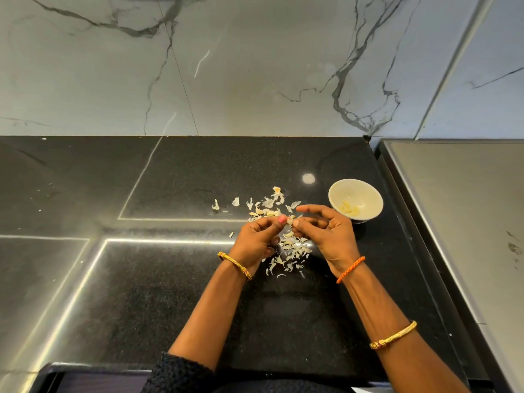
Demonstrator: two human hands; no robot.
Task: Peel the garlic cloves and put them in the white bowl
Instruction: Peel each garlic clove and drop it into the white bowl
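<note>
While both hands pinch one garlic clove [289,221] above the tabletop [170,279], the left hand [259,238] should hold it still and the right hand [326,231] should pull the thin skin off gently. Peeled cloves [350,209] already lie in the white bowl [368,194], just beside the right hand. Loose skins [292,251] lie below.

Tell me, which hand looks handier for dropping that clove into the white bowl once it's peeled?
Probably the right hand: it pinches the garlic clove together with the left hand, and sits right beside the white bowl.
</note>
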